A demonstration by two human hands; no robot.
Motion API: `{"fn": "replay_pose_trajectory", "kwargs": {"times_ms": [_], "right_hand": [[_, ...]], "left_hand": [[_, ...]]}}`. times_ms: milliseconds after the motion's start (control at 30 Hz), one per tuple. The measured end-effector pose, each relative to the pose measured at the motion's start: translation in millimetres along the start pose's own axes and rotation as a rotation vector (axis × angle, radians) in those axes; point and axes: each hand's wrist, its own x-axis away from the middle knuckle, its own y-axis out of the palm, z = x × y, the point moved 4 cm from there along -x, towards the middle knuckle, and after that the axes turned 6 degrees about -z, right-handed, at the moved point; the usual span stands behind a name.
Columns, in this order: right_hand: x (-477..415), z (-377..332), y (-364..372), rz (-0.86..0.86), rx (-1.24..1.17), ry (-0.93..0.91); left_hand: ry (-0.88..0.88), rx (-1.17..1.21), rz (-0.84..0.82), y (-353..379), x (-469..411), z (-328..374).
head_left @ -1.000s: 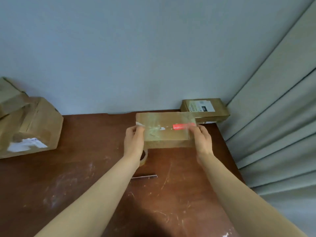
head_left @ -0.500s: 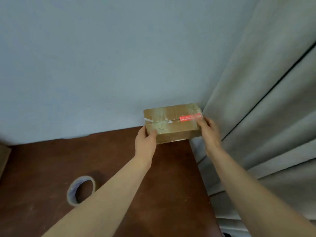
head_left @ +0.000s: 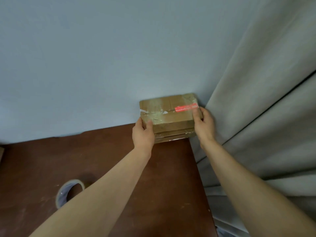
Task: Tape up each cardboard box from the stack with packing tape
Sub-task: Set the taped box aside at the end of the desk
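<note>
The taped box (head_left: 168, 113) sits on a second box (head_left: 172, 136) at the table's (head_left: 171, 168) far right corner. The left hand (head_left: 142, 135) and right hand (head_left: 204, 124) clamp its short ends with curled fingers (head_left: 195, 115). It looks light and stiff, and is best held there.

Both hands grip a taped cardboard box (head_left: 168, 113) at the table's (head_left: 102, 151) far right corner, against the wall (head_left: 119, 57). L hand (head_left: 142, 134) holds the left end, thumb on top; R hand (head_left: 204, 124) holds the right end, thumb by the red label (head_left: 185, 107). The box is directly over a second box (head_left: 172, 136); contact btwn them unclear. Packing tape roll (head_left: 68, 192) stands on edge near the left forearm. Grey curtain (head_left: 265, 117) hangs to the right.
</note>
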Motion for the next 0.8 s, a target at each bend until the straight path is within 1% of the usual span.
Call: {"fn": "replay_pose_trajectory", "kwargs": {"times_ms": [67, 133, 167, 233, 300, 367, 467, 567, 700, 800], "right_hand": [[0.9, 0.9, 1.3, -0.010, 0.054, 0.018], [5.6, -3.5, 0.5, 0.040, 0.168, 0.014], [10.8, -8.7, -0.4, 0.098, 0.238, -0.019], [28.0, -25.2, 3.0, 0.218, 0.321, -0.142], [48.4, -42.4, 17.4, 0.255, 0.339, -0.275], [66.1, -56.0, 40.2, 0.188, 0.340, -0.344], [93.5, -73.2, 78.9, 0.048, 0.333, -0.374], [126.9, -86.7, 123.7, -0.069, 0.340, -0.418], [180.7, -104.2, 195.9, -0.254, 0.274, -0.353], [227.8, -118.5, 258.6, -0.335, 0.214, -0.305]], "left_hand": [[-0.030, 0.019, -0.050, 0.6, 0.2, -2.7], [-0.082, 0.054, -0.059, -3.7, 3.8, -3.9], [-0.093, 0.066, -0.059, -7.5, 6.7, -3.9], [-0.078, 0.058, -0.050, -18.9, 12.7, -2.6], [-0.056, 0.060, -0.022, -36.0, 17.9, -3.0], [-0.039, 0.073, 0.005, -56.6, 23.7, -3.5], [-0.015, 0.082, 0.027, -90.5, 34.0, -6.2], [0.032, 0.035, 0.052, -132.3, 47.7, -10.1], [0.090, -0.014, 0.068, -208.9, 69.8, -17.8], [0.140, -0.036, 0.086, -284.0, 84.9, -29.5]]}}
